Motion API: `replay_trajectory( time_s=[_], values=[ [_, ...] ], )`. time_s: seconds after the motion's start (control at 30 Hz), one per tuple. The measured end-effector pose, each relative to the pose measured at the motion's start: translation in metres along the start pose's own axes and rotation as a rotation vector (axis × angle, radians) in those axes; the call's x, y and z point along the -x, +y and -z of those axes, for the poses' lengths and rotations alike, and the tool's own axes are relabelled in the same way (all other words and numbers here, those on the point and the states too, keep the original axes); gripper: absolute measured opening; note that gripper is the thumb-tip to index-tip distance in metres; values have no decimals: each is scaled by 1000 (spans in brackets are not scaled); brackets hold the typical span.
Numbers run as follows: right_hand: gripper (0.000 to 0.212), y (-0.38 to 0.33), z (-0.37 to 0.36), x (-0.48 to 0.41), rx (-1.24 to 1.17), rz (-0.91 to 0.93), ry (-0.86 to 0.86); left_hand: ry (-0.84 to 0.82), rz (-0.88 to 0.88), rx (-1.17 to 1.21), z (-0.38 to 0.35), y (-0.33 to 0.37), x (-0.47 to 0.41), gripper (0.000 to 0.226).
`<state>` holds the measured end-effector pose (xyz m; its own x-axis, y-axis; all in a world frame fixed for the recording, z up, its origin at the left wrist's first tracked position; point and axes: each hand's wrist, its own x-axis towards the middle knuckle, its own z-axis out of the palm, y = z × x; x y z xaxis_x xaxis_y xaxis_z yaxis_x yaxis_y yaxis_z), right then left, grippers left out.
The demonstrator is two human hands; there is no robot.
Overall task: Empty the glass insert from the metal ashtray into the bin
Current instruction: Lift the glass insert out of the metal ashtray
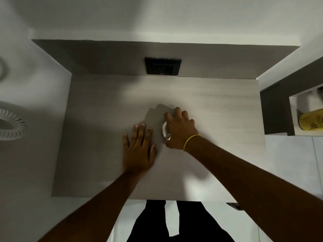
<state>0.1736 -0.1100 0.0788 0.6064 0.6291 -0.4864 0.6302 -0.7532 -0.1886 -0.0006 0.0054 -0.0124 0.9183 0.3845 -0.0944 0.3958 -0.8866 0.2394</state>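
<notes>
A clear round glass ashtray piece (165, 131) sits near the middle of the grey table (218, 119). My right hand (180, 131), with a yellow band at the wrist, covers it from above, with fingers curled around its rim. Only the left arc of the glass shows; whether metal lies under it is hidden. My left hand (139, 149) rests flat on the table just left of the glass, fingers spread, holding nothing. No bin is in view.
A black switch plate (162, 66) is set in the wall at the back of the table. At the right, a dark shelf unit (276, 109) holds a yellow object (311, 122). A white coiled cable (10, 124) lies at far left. My dark trousers show below the table edge.
</notes>
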Motion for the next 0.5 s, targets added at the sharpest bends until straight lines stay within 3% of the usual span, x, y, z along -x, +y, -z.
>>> replay_trajectory(
  time_s=[0.37, 0.5],
  values=[
    [112, 9, 20, 23, -137, -5, 61, 23, -12, 8, -3, -3, 3, 68],
    [94, 47, 33, 29, -233, -128, 140, 38, -11, -7, -1, -1, 2, 66]
  ],
)
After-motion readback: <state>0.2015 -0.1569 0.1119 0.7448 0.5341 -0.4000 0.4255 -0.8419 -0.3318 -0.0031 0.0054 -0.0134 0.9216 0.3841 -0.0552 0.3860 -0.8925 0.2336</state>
